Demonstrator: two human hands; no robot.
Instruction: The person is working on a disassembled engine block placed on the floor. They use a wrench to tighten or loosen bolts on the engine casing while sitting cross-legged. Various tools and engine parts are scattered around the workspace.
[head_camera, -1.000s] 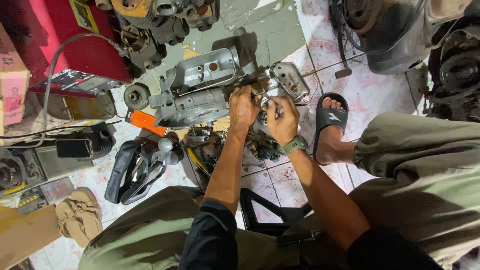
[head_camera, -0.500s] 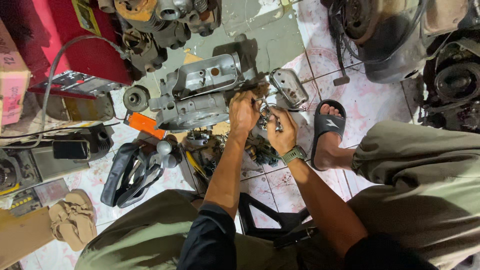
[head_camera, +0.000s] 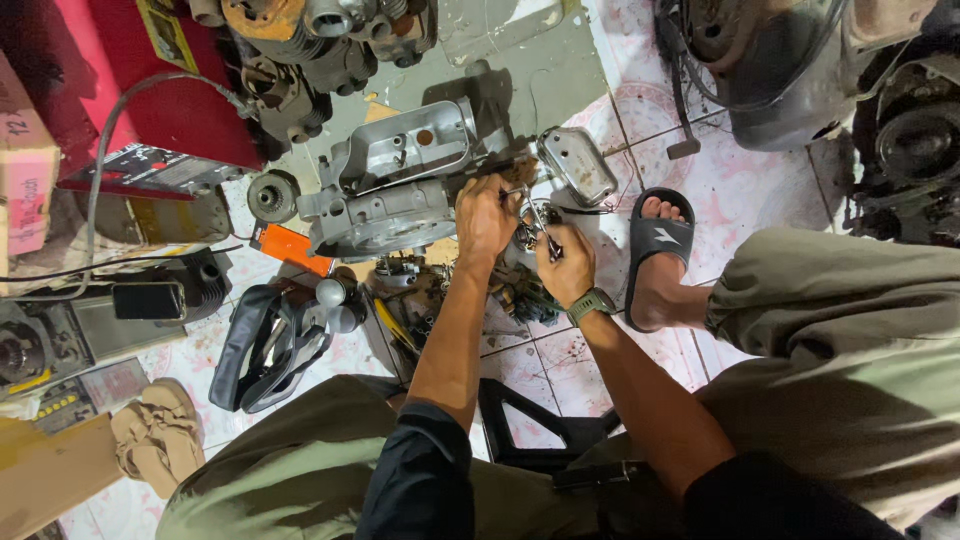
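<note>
A grey metal engine case (head_camera: 395, 180) lies on the tiled floor in front of me. My left hand (head_camera: 485, 218) rests closed against its right end. Just right of it, my right hand (head_camera: 562, 265), with a green watch on the wrist, is closed on a thin metal tool (head_camera: 537, 218) whose tip reaches up toward the case's end. A small silver cover (head_camera: 577, 165) lies just beyond both hands. What the left fingers grip is hidden.
A red machine (head_camera: 130, 90) stands at the upper left, with rusty engine parts (head_camera: 300, 40) beside it. An orange box (head_camera: 292, 248), a black bag (head_camera: 270, 345) and small loose parts (head_camera: 420, 285) lie near my knees. My sandalled foot (head_camera: 660, 250) is right of the hands.
Both hands have shifted a little up and apart at the case's right end. The right hand now holds the thin tool more upright. The view has tilted slightly.
</note>
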